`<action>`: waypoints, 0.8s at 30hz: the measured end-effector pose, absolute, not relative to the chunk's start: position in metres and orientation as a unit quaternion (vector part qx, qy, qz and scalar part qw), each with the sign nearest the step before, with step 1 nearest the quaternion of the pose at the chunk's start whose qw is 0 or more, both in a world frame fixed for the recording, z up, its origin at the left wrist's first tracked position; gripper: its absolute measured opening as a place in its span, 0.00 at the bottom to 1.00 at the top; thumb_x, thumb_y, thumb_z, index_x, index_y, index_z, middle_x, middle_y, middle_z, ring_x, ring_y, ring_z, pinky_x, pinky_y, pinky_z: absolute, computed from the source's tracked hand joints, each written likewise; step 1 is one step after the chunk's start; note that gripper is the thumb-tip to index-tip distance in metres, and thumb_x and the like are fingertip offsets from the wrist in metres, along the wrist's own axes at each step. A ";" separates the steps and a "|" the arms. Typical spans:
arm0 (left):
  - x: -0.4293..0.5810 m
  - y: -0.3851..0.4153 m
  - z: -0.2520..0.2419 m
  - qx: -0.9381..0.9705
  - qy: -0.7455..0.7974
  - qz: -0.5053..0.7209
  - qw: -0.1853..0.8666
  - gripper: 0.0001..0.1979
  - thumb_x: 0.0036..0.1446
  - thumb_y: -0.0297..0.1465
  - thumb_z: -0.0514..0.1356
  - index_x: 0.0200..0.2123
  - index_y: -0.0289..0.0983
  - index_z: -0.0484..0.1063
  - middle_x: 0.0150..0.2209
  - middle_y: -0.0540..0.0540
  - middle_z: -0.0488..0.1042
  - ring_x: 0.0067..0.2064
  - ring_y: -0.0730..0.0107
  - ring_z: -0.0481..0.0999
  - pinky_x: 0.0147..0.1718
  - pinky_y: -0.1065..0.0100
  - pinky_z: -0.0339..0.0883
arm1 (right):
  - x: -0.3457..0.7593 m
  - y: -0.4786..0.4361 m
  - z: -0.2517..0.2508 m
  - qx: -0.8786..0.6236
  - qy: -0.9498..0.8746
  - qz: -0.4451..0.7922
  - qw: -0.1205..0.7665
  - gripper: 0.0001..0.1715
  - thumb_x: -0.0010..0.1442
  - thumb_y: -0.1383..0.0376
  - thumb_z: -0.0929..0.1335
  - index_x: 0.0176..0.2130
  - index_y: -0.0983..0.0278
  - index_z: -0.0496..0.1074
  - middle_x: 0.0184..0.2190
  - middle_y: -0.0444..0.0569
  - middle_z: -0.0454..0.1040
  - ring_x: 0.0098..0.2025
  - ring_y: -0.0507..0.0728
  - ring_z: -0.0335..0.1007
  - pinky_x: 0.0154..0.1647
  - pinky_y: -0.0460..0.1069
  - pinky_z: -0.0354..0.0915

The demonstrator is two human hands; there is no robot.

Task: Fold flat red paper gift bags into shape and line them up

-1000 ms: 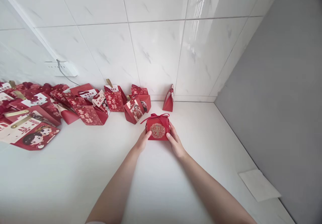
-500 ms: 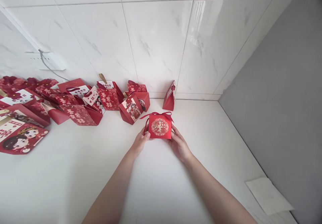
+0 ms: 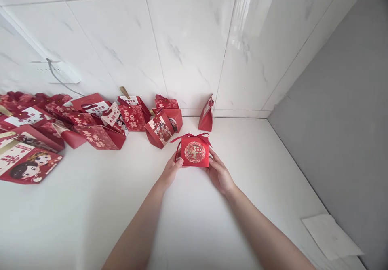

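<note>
A small red gift box with a gold round emblem and a red ribbon bow on top stands on the white counter. My left hand grips its left side, thumb on the front lower corner. On the box's right side my right hand holds it, fingers curled against the edge. Both hands keep the box upright, emblem facing me.
Several red paper gift bags and boxes lie in a heap along the tiled wall at the left. One small red bag stands alone behind the held box. A white sheet lies by the grey panel at the right.
The box has been turned so its emblem faces me squarely and has shifted slightly away from me. Both hands have stayed on its sides.
</note>
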State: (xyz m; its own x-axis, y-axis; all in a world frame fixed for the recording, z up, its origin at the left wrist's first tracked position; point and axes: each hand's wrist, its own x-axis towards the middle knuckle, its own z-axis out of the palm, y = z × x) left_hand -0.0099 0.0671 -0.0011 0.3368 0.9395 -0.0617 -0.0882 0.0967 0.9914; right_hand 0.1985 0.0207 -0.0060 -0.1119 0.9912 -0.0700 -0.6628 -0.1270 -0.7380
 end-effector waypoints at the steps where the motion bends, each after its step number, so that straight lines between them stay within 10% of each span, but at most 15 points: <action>1: -0.011 0.068 -0.002 0.532 0.402 0.410 0.622 0.47 0.51 0.55 0.65 0.66 0.36 0.60 0.61 0.31 0.70 0.59 0.41 0.73 0.48 0.51 0.76 | 0.199 0.021 -0.006 -0.297 -0.278 0.691 0.597 0.31 0.62 0.57 0.71 0.63 0.51 0.66 0.59 0.48 0.75 0.61 0.63 0.70 0.67 0.64 0.59; 8: -0.014 0.067 -0.001 0.541 0.362 0.375 0.660 0.39 0.53 0.55 0.63 0.60 0.34 0.70 0.55 0.33 0.76 0.54 0.44 0.77 0.43 0.53 0.76 | 0.198 0.017 -0.004 -0.309 -0.283 0.697 0.582 0.28 0.62 0.54 0.71 0.60 0.51 0.69 0.59 0.45 0.75 0.61 0.63 0.70 0.64 0.61 0.63; 14: -0.010 0.066 -0.001 0.506 0.423 0.463 0.592 0.30 0.59 0.48 0.62 0.58 0.36 0.71 0.46 0.39 0.80 0.32 0.67 0.77 0.27 0.67 0.69 | 0.195 0.018 -0.006 -0.308 -0.317 0.673 0.593 0.23 0.61 0.54 0.72 0.54 0.56 0.75 0.57 0.49 0.77 0.59 0.65 0.70 0.65 0.62 0.61; 24: -0.001 0.052 0.005 0.618 0.349 0.428 0.559 0.58 0.45 0.32 0.75 0.71 0.50 0.42 0.72 0.37 0.52 0.66 0.48 0.66 0.60 0.50 0.68 | 0.194 0.016 0.000 -0.300 -0.330 0.669 0.595 0.28 0.65 0.45 0.66 0.58 0.54 0.73 0.61 0.48 0.73 0.64 0.65 0.66 0.65 0.63 0.62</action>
State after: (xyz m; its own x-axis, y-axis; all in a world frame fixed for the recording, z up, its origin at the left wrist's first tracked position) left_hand -0.0009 0.0524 0.0054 0.3888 0.9107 0.1392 -0.0465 -0.1315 0.9902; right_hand 0.1943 0.0156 0.0003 -0.1121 0.9937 -0.0092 -0.5975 -0.0748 -0.7984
